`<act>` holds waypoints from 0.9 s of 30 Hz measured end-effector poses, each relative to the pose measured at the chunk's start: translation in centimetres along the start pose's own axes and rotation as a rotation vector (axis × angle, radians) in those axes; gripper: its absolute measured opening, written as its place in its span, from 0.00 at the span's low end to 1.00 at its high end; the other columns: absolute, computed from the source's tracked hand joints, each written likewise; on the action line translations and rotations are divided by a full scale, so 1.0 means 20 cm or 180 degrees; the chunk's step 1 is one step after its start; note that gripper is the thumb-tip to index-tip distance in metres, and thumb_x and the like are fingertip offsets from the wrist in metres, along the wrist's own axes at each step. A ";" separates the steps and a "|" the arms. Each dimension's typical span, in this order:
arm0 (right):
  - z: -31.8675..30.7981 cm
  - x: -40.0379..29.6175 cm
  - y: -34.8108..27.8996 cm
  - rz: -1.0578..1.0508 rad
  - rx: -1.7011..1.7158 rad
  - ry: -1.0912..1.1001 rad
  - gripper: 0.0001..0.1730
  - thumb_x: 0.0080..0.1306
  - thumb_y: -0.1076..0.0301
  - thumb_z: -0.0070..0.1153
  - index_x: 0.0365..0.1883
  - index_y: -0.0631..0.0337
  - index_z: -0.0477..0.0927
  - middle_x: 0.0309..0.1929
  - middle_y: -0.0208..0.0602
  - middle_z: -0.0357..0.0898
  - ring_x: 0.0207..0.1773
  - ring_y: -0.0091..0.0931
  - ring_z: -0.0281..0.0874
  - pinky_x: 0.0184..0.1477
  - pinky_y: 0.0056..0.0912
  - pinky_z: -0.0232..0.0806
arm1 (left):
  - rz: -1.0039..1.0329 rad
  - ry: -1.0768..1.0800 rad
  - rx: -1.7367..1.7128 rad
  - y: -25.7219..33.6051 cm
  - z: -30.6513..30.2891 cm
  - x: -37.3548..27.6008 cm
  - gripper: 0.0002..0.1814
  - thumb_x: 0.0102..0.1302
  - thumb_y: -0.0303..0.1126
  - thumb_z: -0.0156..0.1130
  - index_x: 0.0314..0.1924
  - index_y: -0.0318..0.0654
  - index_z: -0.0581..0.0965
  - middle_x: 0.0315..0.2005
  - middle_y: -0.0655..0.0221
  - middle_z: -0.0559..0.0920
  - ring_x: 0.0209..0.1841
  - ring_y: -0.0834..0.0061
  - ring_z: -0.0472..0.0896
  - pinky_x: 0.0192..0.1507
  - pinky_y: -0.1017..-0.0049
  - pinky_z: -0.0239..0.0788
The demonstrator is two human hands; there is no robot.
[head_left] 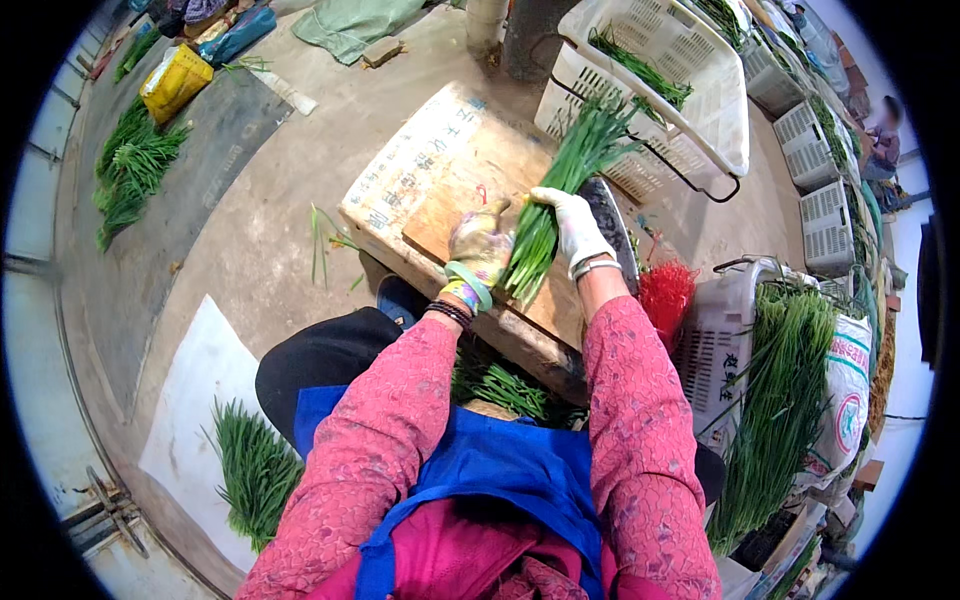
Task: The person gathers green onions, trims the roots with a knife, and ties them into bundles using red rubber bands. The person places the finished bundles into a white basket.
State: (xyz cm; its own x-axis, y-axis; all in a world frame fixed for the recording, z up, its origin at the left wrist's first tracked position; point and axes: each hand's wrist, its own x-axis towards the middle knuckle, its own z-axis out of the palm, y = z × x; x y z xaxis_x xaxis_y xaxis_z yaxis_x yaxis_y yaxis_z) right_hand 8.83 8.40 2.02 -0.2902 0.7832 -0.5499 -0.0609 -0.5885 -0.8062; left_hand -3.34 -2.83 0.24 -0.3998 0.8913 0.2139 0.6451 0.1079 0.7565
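My right hand, in a white glove, grips a bundle of garlic chives from its right side. The pale stem ends point toward me, and the green tips fan out away from me. Against the bundle's left side rests my left hand, in a stained glove; its fingers are partly hidden. A small red loop shows just beyond that hand. Beneath both hands lies a wooden board on a pale block that bears writing. A dark object with a pale curved edge is beside my right wrist.
Red ties hang in a bunch at the right. A white plastic crate with chives stands beyond the block. Another crate is beside a large chive pile. Chives lie on a white sheet. A person sits far right.
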 end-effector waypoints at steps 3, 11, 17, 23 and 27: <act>0.07 -0.06 -0.05 -0.0215 0.0053 -0.0147 0.12 0.59 0.65 0.61 0.37 0.63 0.81 0.33 0.35 0.81 0.31 0.29 0.77 0.36 0.30 0.71 | -0.0292 -0.0492 0.0299 0.15 -0.02 0.02 0.30 0.58 0.55 0.60 0.52 0.40 0.76 0.43 0.57 0.81 0.47 0.55 0.77 0.50 0.60 0.65; -0.22 -0.22 -0.26 0.0273 -0.2206 -0.0251 0.15 0.61 0.55 0.57 0.36 0.57 0.80 0.25 0.25 0.76 0.25 0.21 0.70 0.32 0.30 0.66 | 0.0148 -0.0230 0.1513 0.14 0.14 -0.03 0.45 0.52 0.59 0.62 0.62 0.35 0.64 0.57 0.60 0.72 0.58 0.60 0.69 0.52 0.57 0.63; -0.30 -0.45 -0.10 -0.2232 -0.4646 0.0151 0.20 0.54 0.66 0.55 0.48 0.50 0.80 0.40 0.39 0.80 0.45 0.38 0.78 0.47 0.40 0.70 | 0.0097 -0.0413 0.1659 0.17 0.17 -0.02 0.47 0.52 0.59 0.62 0.64 0.34 0.63 0.60 0.59 0.68 0.66 0.59 0.60 0.64 0.54 0.50; -0.36 -0.35 0.12 -0.2083 -0.4848 0.0957 0.09 0.54 0.63 0.56 0.31 0.56 0.81 0.29 0.44 0.79 0.35 0.41 0.79 0.36 0.44 0.70 | 0.0343 -0.0244 0.1686 0.08 0.18 -0.02 0.46 0.50 0.56 0.65 0.63 0.34 0.64 0.60 0.60 0.67 0.66 0.63 0.59 0.66 0.54 0.45; -0.36 -0.40 0.19 -0.2477 -0.5133 0.0842 0.08 0.55 0.64 0.54 0.20 0.55 0.78 0.21 0.44 0.78 0.25 0.42 0.78 0.27 0.44 0.69 | 0.0322 -0.0512 0.1703 0.10 0.15 -0.01 0.45 0.50 0.53 0.66 0.63 0.34 0.64 0.60 0.60 0.67 0.66 0.62 0.59 0.65 0.54 0.46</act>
State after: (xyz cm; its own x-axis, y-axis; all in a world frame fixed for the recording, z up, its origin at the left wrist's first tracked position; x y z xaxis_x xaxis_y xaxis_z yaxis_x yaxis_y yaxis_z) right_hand 17.78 1.32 1.76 -0.4978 0.8575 0.1295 0.8392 0.5140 -0.1774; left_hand 0.01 -1.45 -0.21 -0.2417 0.9601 0.1403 0.9318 0.1894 0.3095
